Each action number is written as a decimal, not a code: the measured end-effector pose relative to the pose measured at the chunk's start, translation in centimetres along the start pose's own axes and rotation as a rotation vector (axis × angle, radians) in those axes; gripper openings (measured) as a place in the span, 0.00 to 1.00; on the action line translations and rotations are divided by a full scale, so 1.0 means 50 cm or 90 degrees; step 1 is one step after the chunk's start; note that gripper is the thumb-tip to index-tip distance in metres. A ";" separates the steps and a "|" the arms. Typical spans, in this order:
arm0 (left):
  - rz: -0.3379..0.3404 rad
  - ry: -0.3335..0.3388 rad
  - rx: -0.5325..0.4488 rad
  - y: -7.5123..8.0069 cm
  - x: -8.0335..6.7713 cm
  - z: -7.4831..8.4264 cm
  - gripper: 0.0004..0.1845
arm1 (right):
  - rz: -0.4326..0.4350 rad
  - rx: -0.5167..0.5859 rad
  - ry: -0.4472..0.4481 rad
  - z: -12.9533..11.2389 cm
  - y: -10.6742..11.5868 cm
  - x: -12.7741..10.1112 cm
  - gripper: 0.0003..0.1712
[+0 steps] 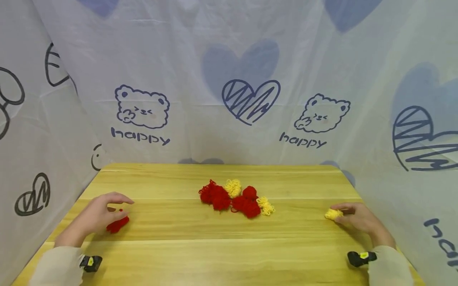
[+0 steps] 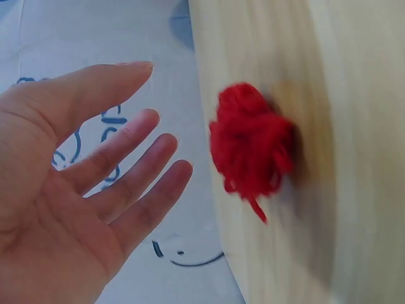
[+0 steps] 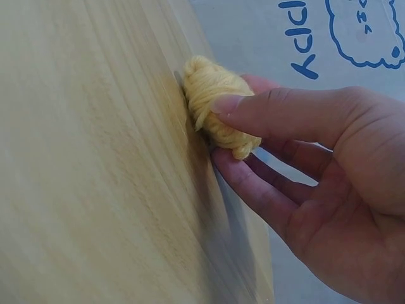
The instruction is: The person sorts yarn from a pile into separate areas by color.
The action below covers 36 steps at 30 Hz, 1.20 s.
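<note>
My left hand point(image 1: 113, 207) hovers open over a red yarn ball point(image 1: 117, 225) at the table's left side. In the left wrist view its fingers point(image 2: 136, 149) are spread and straight, apart from the red yarn ball point(image 2: 252, 144), which lies on the wood. At the right side my right hand point(image 1: 342, 213) pinches a small yellow yarn ball point(image 1: 333, 214). The right wrist view shows my right hand point(image 3: 223, 130) with the thumb on top and the fingers below the yellow yarn ball point(image 3: 215, 95), which touches the table.
A pile of red and yellow yarn balls point(image 1: 234, 198) lies in the middle of the wooden table point(image 1: 229, 254). A printed white cloth point(image 1: 229, 79) walls the table at the back and on both sides. Black bands sit on both wrists.
</note>
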<state>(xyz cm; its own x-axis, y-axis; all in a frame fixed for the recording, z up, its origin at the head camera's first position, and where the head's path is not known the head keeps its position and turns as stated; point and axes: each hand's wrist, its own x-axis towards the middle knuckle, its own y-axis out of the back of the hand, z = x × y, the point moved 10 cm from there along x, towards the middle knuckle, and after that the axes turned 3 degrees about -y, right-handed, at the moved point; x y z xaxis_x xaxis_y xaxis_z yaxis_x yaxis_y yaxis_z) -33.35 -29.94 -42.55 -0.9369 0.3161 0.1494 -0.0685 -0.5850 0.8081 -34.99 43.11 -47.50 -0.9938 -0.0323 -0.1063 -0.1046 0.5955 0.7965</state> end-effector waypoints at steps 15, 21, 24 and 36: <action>-0.008 -0.051 -0.015 -0.041 0.048 0.074 0.16 | 0.001 0.011 0.015 -0.008 -0.002 0.002 0.25; -0.011 -0.082 -0.030 -0.065 0.066 0.102 0.16 | -0.003 0.004 0.003 -0.001 -0.006 -0.001 0.25; -0.013 -0.095 -0.039 -0.075 0.078 0.118 0.16 | -0.007 0.009 -0.001 0.002 -0.008 -0.002 0.26; -0.049 -0.126 -0.056 -0.118 0.121 0.181 0.17 | -0.011 0.007 -0.013 0.007 -0.002 -0.002 0.27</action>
<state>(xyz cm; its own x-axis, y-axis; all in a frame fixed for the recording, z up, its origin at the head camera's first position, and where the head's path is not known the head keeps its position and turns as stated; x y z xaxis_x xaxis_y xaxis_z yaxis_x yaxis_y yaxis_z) -35.49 -17.83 -41.24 -0.8428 0.4974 0.2056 -0.1748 -0.6143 0.7695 -34.86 43.32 -47.79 -0.9908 -0.0266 -0.1327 -0.1217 0.6041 0.7876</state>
